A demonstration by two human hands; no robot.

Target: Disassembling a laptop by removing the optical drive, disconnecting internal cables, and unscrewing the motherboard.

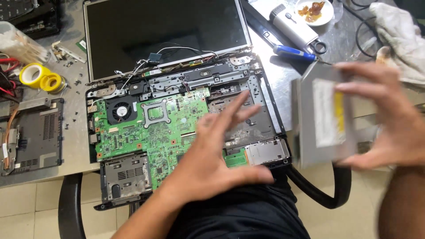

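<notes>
A dismantled laptop [259,128] lies open in front of me, its green circuit board [133,132] and round fan [119,110] bare. My left hand [217,155] hovers flat over the laptop's right half, fingers spread, holding nothing. My right hand [389,115] grips a flat grey optical drive [323,119] with a white and yellow label, held upright just right of the laptop's edge. The drive is blurred by motion.
Dark screen [164,31] stands at the back. A blue-handled screwdriver [294,53], a white tool [294,26] and a small dish [316,11] lie behind the drive. Yellow tape rolls [42,77] and a black cover panel [37,135] sit left. A cloth [398,35] is far right.
</notes>
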